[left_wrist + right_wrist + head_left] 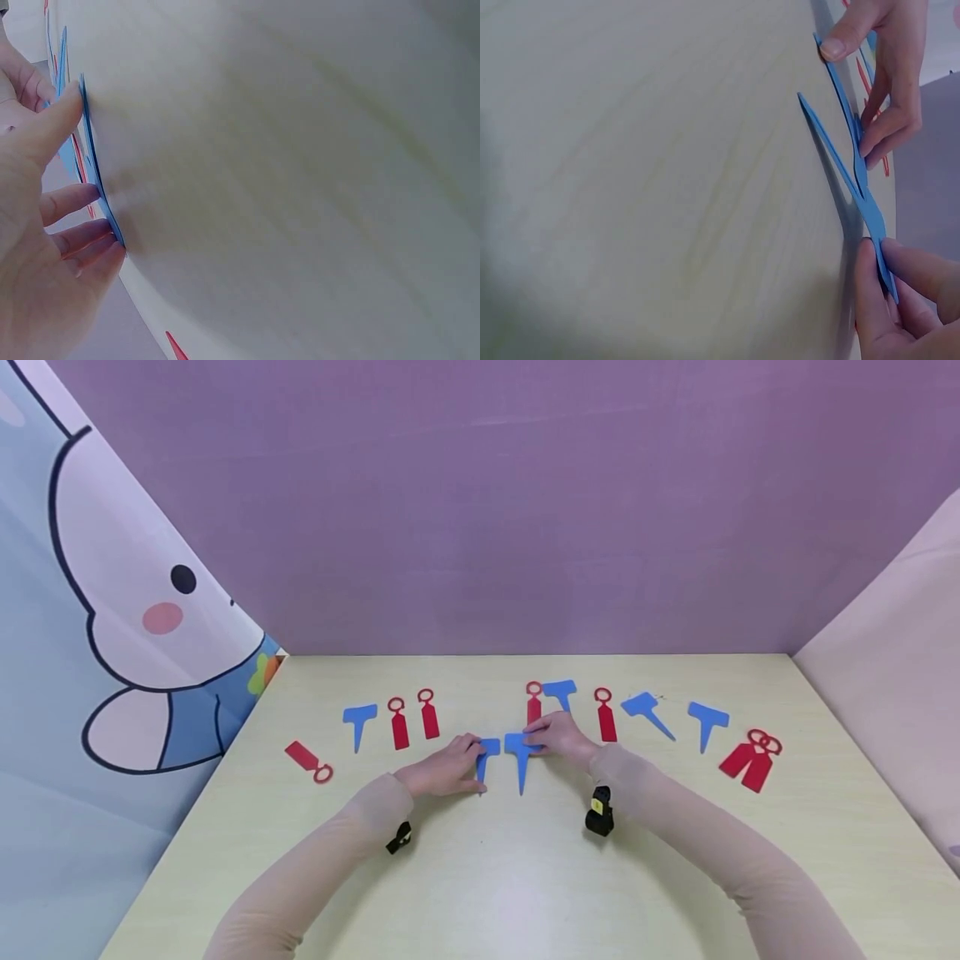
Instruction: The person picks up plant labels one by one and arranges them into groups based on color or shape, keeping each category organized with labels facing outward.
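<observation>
My left hand (448, 766) spans a blue T-shaped plant label (489, 748) near the middle of the table. Its thumb sits at the pointed tip and its fingers at the wide head, as the left wrist view also shows along the label's thin edge. Just to the right, my right hand (561, 740) pinches a second blue T-shaped plant label (521, 764) by the right end of its head, between thumb and fingers. In the right wrist view this label's stem (825, 142) slants up off the tabletop. Both stems point toward me, the two heads side by side.
On the left lie a blue label (359, 717) and several red ring-topped tags (399, 731). Behind my right hand are a red tag (533, 708) and a blue label (558, 690). Farther right lie more blue labels (707, 718) and two overlapping red tags (757, 772). A purple backdrop (540, 527) borders the table.
</observation>
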`<state>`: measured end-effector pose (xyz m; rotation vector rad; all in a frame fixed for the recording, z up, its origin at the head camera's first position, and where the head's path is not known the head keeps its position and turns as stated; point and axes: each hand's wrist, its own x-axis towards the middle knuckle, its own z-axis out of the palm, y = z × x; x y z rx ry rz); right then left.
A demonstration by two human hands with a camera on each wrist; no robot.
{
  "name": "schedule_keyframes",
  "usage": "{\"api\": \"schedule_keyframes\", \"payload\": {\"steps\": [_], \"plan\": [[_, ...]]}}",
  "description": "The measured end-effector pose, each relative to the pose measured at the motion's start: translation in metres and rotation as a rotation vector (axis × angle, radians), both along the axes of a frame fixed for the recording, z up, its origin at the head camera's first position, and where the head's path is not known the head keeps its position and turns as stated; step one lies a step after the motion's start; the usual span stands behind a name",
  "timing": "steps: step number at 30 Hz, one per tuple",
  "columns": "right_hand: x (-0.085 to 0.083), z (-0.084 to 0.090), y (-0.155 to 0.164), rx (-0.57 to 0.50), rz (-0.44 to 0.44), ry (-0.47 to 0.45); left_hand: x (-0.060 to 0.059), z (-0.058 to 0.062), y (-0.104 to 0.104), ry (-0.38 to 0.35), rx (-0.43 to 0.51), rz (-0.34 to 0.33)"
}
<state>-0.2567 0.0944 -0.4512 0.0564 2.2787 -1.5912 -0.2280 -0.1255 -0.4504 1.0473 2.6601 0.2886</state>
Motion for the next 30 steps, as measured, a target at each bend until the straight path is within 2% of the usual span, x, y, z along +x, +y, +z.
{"api": "schedule_keyframes", "payload": {"steps": [13,20,30], "plan": [[0.0036,-0.0042,-0.0041,0.083,0.070,0.146,-0.0004,0.0005,0.0003,0.008,-0.012,0.001],[0.0019,-0.0051,-0.0044,0.269,0.157,0.345,0.0012,0.0031,0.0006,0.000,0.007,-0.001],[0.0017,-0.0039,-0.0067,0.372,0.198,0.387,0.0015,0.0036,0.0015,-0.011,-0.013,0.016]]}}
